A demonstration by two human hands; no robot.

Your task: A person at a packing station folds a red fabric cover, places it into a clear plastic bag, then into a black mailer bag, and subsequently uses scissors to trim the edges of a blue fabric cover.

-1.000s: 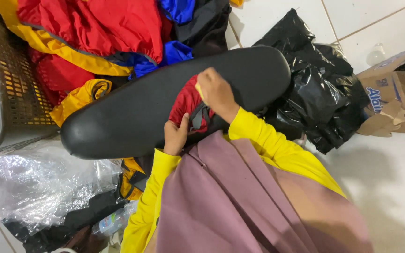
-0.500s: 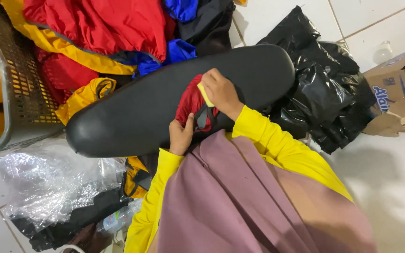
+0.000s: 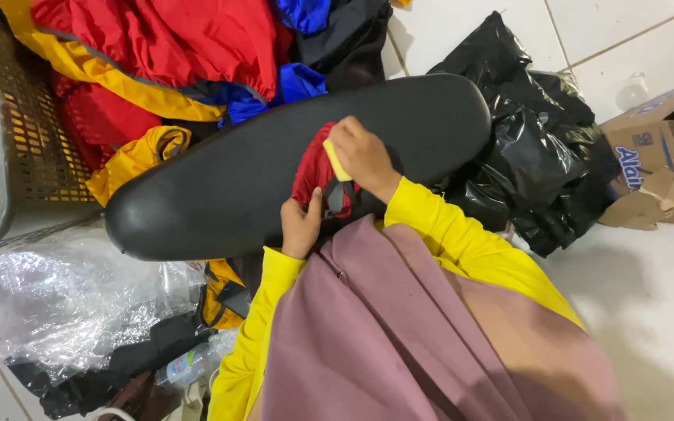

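The right hand (image 3: 364, 156) is closed over a small folded red fabric bundle (image 3: 311, 173) with a yellow tab, pressing it onto the long black padded oval cushion (image 3: 274, 168). The left hand (image 3: 302, 228) sits just below, its thumb up against the bundle's lower edge; how tightly it grips I cannot tell. The bundle lies under and to the left of the right hand's grip, between both hands. The cushion's long axis runs away diagonally on either side. A black plastic bag (image 3: 544, 156) lies beyond the right forearm.
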